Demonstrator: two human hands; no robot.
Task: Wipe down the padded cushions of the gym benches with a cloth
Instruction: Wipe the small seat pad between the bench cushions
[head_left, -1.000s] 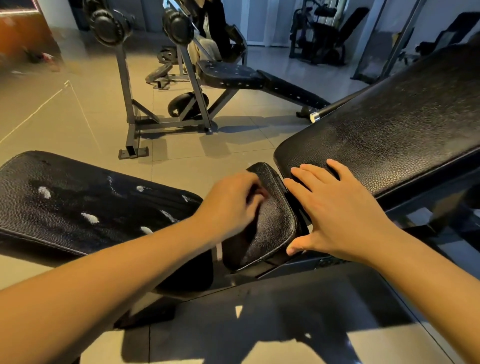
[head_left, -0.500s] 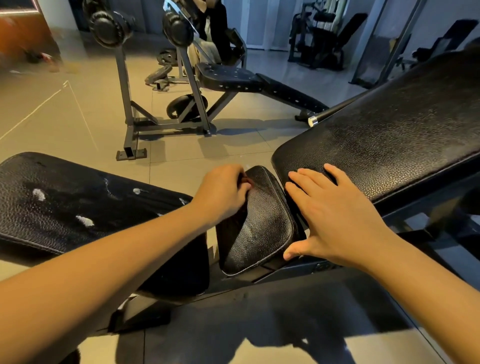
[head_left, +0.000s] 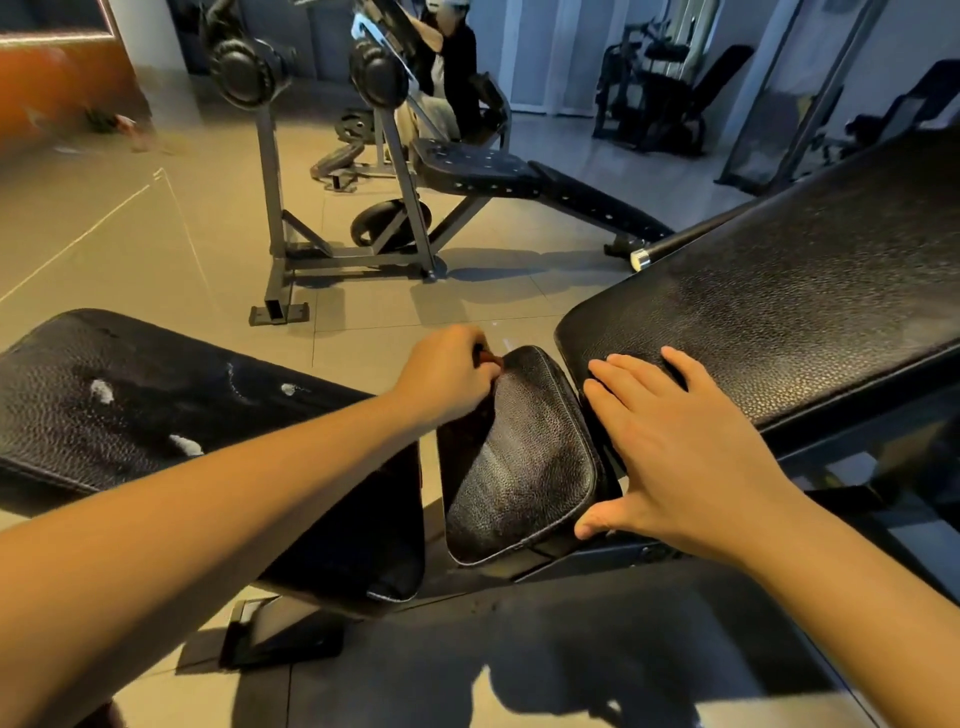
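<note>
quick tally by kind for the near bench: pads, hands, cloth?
pads: 3: left pad, middle pad, right pad
hands: 2: left hand, right hand
cloth: 1, only a reddish bit shows in the left hand's grip
total: 6

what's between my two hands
The small black pad, in the head view; the left hand, gripping a cloth, is at its far corner, the right hand beside its right edge.
</note>
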